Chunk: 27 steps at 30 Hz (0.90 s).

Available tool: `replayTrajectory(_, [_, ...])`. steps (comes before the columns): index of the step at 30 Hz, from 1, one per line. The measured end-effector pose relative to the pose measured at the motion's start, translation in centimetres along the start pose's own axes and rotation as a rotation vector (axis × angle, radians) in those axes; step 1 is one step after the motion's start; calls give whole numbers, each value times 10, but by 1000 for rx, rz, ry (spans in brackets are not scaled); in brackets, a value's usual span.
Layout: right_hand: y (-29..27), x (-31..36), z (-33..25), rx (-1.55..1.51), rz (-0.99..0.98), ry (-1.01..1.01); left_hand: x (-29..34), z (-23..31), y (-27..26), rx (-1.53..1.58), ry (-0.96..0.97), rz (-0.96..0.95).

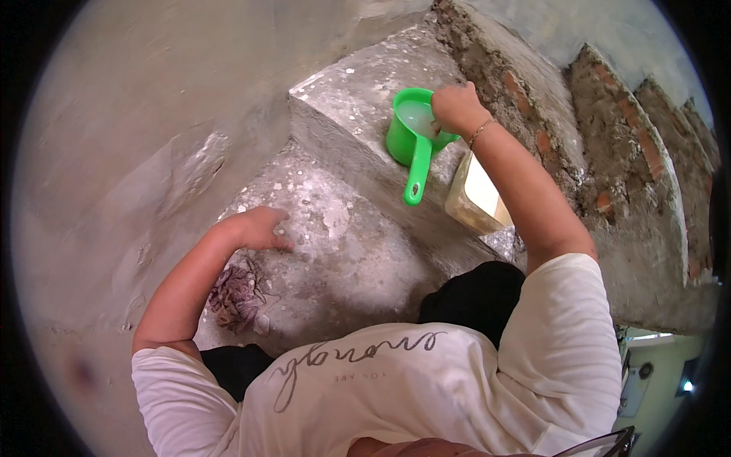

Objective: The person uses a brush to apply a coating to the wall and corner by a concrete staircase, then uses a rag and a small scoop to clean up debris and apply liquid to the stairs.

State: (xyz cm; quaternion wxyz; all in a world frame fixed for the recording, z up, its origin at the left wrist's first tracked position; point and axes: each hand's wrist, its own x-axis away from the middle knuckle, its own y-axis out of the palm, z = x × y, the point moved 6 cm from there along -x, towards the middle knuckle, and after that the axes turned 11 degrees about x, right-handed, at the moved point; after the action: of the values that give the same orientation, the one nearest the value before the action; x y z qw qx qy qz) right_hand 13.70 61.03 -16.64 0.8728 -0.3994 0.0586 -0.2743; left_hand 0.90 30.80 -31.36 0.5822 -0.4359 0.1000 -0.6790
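A bright green plastic dipper point(415, 148) with a long handle stands on the upper concrete step, with cloudy whitish liquid inside. My right hand point(459, 110) is at the dipper's right rim, its fingers curled closed and partly over the liquid. What those fingers hold, if anything, is hidden. Over the lower step, my left hand point(263, 228) hangs with its fingers loosely stretched toward the right, nothing seen in them. Just below that hand lies a crumpled purplish-grey cloth point(237, 295).
Beside the dipper, under my right forearm, sits a cream-coloured rectangular container point(474, 202) close to the step's edge. Rough steps with exposed brick point(544, 145) rise to the right. A plastered wall point(129, 167) borders the left side. The lower step point(343, 251) is speckled with white spots.
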Motion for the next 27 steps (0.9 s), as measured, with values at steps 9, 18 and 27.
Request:
replayTrajectory(9, [16,-10,-10,18,-86,0,-5,1,1,-7,25,-6])
replayTrajectory(18, [51,-48,-32,-65,-282,-68,-9,4,7,-23,26,-14])
replayTrajectory(27, [61,-60,-30,-344,-284,-160,-13,-4,12,-36,16,-34])
